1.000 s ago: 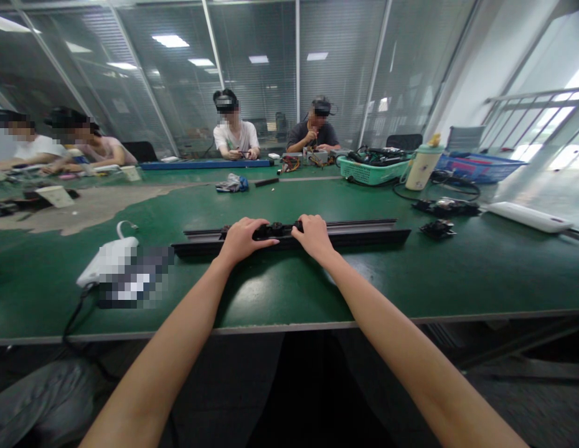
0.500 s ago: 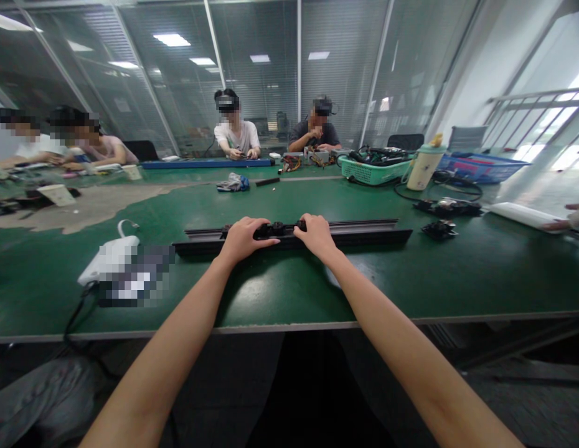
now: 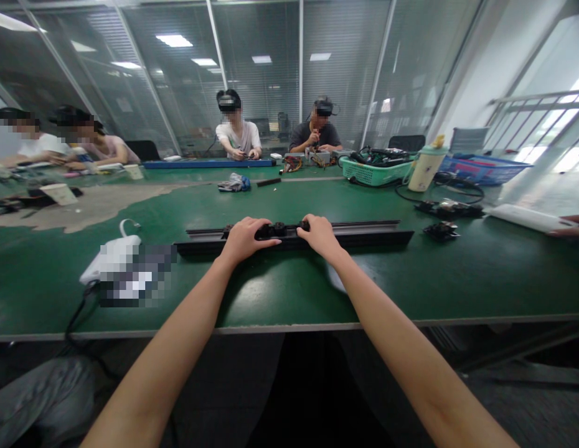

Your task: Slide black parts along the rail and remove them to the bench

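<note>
A long black rail with a channel along it (image 3: 371, 238) lies crosswise on the green table in front of me. Several small black parts sit in its channel, among them a knob-like black part (image 3: 279, 229) between my hands. My left hand (image 3: 245, 241) curls over the rail left of its middle, fingers over black parts in the channel and thumb along the front wall. With thumb and fingers bent together, my right hand (image 3: 321, 235) grips a small black part (image 3: 302, 228) at the channel; my fingers partly hide it.
Left of the rail are a white device with a cable (image 3: 112, 258) and a blurred-out dark flat object (image 3: 140, 277). Black parts (image 3: 441, 231) lie to the right. Farther back are a cloth (image 3: 234, 182), a green basket (image 3: 376, 173) and a cup (image 3: 424, 171). Several people sit around the table.
My right hand has shifted very slightly to the right along the rail. My left hand keeps its grip in nearly the same place.
</note>
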